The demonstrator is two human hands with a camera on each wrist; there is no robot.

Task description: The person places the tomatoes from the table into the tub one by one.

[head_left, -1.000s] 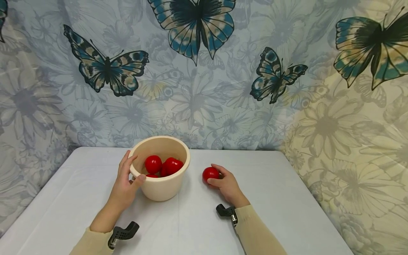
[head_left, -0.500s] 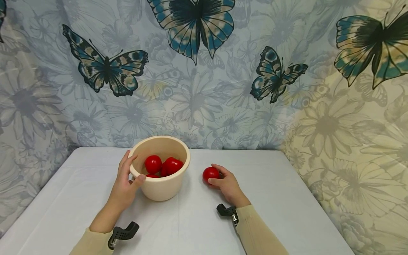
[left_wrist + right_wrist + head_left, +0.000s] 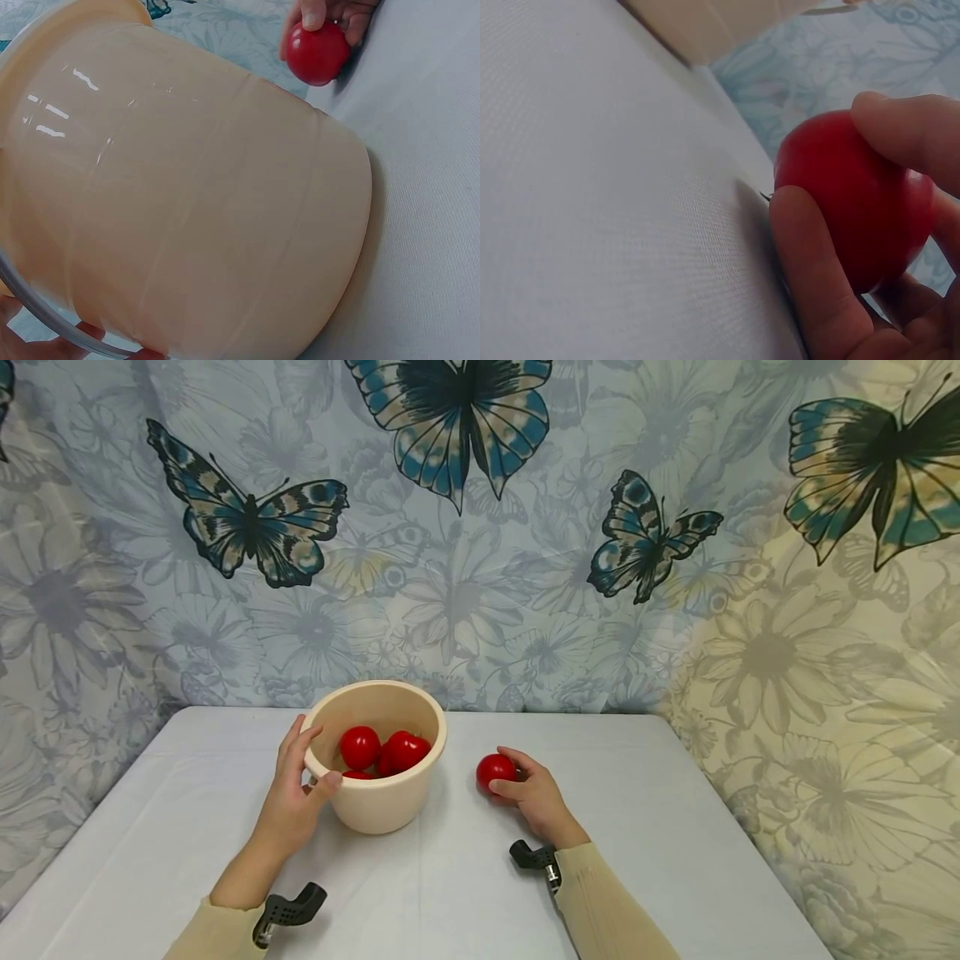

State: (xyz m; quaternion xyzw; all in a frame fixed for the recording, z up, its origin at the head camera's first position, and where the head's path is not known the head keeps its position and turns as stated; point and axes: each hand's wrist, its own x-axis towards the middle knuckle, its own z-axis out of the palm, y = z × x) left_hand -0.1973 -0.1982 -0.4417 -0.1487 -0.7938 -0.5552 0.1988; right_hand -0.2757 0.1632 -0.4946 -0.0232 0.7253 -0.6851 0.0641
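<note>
A cream plastic bucket with a grey handle stands on the white table, several red tomatoes inside it. My left hand grips the bucket's left side, thumb at the front of the rim and fingertips at its left edge. To the right of the bucket, my right hand holds one glossy red tomato between thumb and fingers. The right wrist view shows the thumb and fingers around this tomato, low beside the tabletop; whether it touches the cloth I cannot tell.
A white cloth covers the table, whose far edge meets a butterfly-patterned curtain. Black camera mounts sit on both wrists. The bucket stands near the table's far edge, left of the middle.
</note>
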